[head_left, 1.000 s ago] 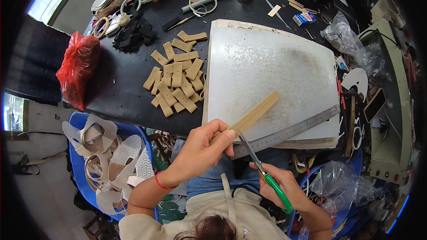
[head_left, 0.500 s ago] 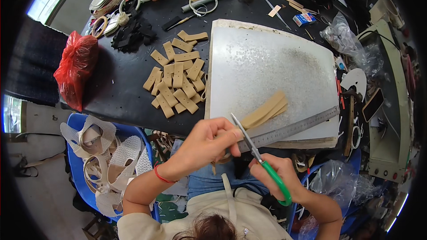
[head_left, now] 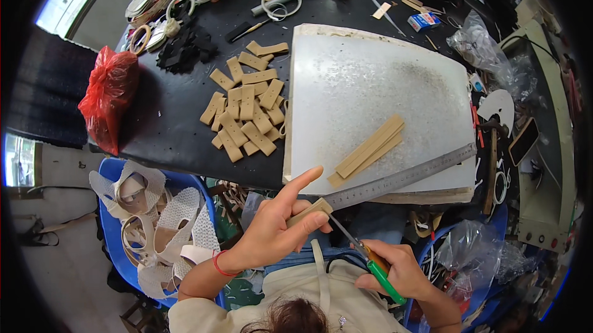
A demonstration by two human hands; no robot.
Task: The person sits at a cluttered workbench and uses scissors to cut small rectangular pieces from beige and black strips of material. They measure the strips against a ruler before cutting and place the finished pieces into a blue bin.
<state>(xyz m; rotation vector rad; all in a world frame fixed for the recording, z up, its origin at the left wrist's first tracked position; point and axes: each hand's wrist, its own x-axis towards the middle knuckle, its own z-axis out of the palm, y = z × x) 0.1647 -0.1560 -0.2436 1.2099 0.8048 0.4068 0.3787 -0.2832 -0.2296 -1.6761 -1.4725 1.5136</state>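
Your left hand (head_left: 278, 225) pinches a short tan strip (head_left: 309, 211) between thumb and middle fingers, the forefinger stretched out straight toward the white cutting board (head_left: 370, 86) ahead of it. Your right hand (head_left: 395, 268) is closed around the green handles of the scissors (head_left: 364, 256), and the blades reach up and to the left so their tips meet the strip just beside your left thumb.

Hold the strip level and let its free end stick out past your fingertips, so the blades have bare material to bite and your thumb sits clear of them. Bring the strip deep into the blades rather than to the tips; that likely gives a squarer cut. Keep the scissors at a right angle to the strip's long edge.

Just beyond your left forefinger lies the steel ruler (head_left: 401, 178), along the near edge of the board, and past it a few longer tan strips (head_left: 367, 151) lie side by side. Farther off, to the left of that hand, a heap of cut tan pieces (head_left: 244, 110) sits on the black table (head_left: 167, 117).
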